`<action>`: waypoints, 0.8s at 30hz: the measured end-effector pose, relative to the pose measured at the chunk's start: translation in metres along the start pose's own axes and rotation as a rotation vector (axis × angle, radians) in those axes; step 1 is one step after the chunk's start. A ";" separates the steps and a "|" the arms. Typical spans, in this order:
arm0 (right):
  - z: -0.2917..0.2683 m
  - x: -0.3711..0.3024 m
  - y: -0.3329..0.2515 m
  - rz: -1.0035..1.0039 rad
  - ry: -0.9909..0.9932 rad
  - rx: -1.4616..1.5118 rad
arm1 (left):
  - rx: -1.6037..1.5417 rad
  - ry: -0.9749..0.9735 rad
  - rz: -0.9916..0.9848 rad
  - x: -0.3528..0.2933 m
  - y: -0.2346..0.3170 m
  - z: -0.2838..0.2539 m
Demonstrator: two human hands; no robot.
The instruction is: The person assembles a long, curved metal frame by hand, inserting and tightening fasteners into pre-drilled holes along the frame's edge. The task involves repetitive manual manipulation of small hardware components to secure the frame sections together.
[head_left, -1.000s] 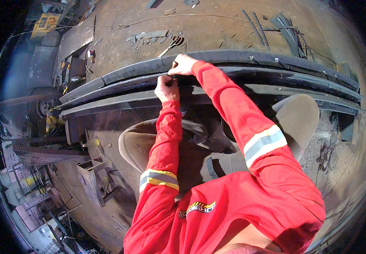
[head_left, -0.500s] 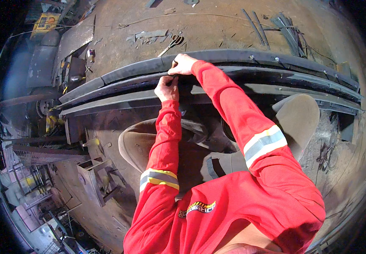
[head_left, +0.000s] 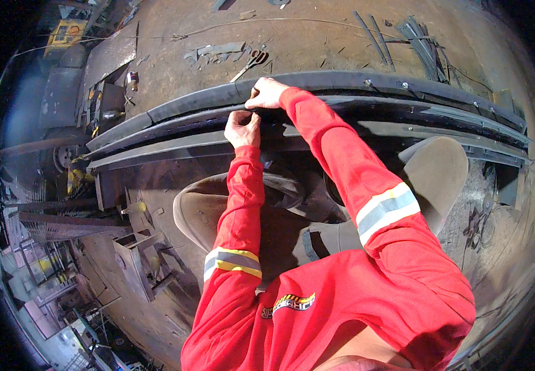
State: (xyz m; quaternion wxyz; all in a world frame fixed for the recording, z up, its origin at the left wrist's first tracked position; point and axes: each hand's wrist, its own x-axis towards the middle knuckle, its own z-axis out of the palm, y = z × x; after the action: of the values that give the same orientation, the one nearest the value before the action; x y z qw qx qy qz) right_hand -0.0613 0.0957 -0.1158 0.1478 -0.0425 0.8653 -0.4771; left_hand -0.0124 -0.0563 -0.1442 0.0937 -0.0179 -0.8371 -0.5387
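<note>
Long dark bars run side by side across my front, bending with the lens; the far bar (head_left: 341,79) has several small bolts on its right half. My right hand (head_left: 267,93) reaches over the middle bar (head_left: 187,117), thumb and fingers pinched together at its edge. Just nearer to me, my left hand (head_left: 241,130) is closed too, with curled fingertips almost meeting those of the right. Whatever sits between the fingertips is too small and dark to make out. Beyond the far bar lies a pair of scissors (head_left: 257,58) with dark handles, blades pointing toward my hands.
Offcut strips (head_left: 215,52) lie on the brown floor (head_left: 317,43) beyond the bars. A bundle of dark strips (head_left: 425,46) is at the far right. To my left are a metal box-like stand (head_left: 134,247) and cluttered machinery. My bent knees (head_left: 434,173) are close behind the bars.
My left hand has shifted very slightly left, and its fingers have changed their hold a little. My right hand stays nearly in place at the bar.
</note>
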 end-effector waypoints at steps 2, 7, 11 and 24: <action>0.000 0.000 -0.001 0.011 -0.005 0.003 | -0.011 0.022 0.016 0.000 -0.001 0.000; 0.000 0.000 0.000 0.028 -0.013 0.012 | 0.000 0.065 0.039 -0.001 -0.003 0.002; 0.000 -0.001 -0.002 0.027 -0.004 0.012 | 0.034 0.085 0.052 -0.002 -0.005 0.003; -0.002 -0.001 -0.001 0.032 -0.022 0.013 | 0.030 0.118 0.068 -0.006 -0.001 0.006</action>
State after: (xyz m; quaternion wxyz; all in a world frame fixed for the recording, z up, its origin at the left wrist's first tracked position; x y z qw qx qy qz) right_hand -0.0608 0.0972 -0.1136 0.1654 -0.0329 0.8610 -0.4798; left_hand -0.0079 -0.0504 -0.1484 0.1614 -0.0131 -0.8368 -0.5229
